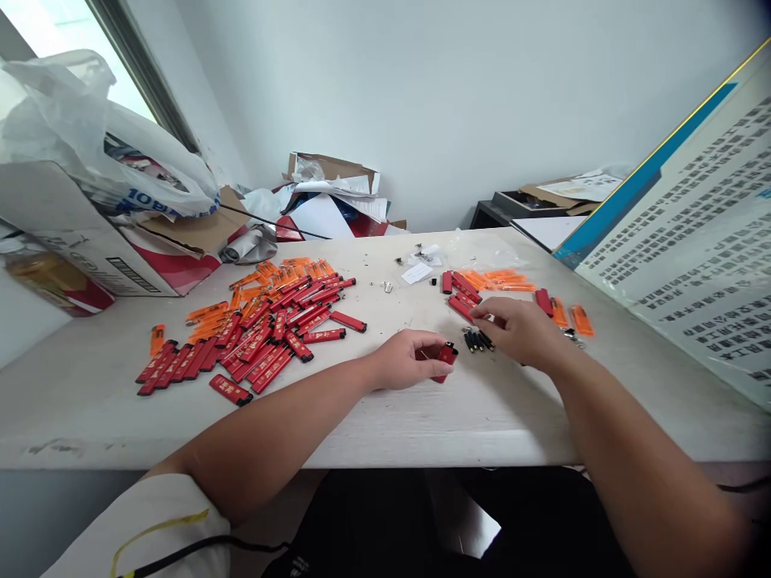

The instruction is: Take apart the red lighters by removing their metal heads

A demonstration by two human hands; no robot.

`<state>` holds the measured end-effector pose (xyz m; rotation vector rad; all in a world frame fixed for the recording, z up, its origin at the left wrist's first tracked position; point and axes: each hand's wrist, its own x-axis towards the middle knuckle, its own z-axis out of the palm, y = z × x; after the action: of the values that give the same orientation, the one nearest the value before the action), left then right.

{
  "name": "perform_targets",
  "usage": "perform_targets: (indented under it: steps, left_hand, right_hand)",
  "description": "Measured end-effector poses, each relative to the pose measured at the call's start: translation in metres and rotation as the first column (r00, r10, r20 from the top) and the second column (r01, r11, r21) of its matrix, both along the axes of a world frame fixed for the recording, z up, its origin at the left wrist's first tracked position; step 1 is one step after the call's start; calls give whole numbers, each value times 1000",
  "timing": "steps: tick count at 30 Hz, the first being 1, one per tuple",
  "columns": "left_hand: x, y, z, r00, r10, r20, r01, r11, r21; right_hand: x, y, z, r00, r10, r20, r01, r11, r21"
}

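While clamping one red lighter with the fingers of the left hand at the front of the table, holding the right hand near about four black parts, being unable to tell its fingertips together or apart. Counting two separate orange pieces rightward; losing count among overlapping red lighters leftward. Seeing one bag partly covering one box, one printed board running out of frame.

Board cut off by right edge, lettering blurred; red lighter partly hidden by left hand.

Two hands, dozens of lighters
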<state>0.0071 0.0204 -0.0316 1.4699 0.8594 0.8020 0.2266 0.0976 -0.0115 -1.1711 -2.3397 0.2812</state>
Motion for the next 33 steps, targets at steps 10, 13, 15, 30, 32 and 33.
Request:
perform_targets:
  steps: [10,13,15,30,32,33]
  left_hand:
    - [-3,2,0,997,-34,65,38,997,-69]
    - [-3,3,0,996,-16,86,25,994,-106]
    - [-3,4,0,995,-9,96,21,991,-129]
    - [-2,12,-3,991,60,118,-38,983,-181]
    - [-3,12,-3,991,62,121,-39,982,-185]
    - [-3,11,-2,991,64,121,-40,982,-186]
  right_hand:
    - [-18,52,22,910,180,374,-42,937,-347]
    - [-24,49,27,885,187,427,-20,931,-365]
    - [-27,46,27,875,188,447,-12,930,-368]
    - [-7,35,7,956,197,219,-153,967,-203]
    - [-5,35,8,975,153,161,-125,977,-173]
    - [-5,35,9,984,131,124,-110,981,-162]
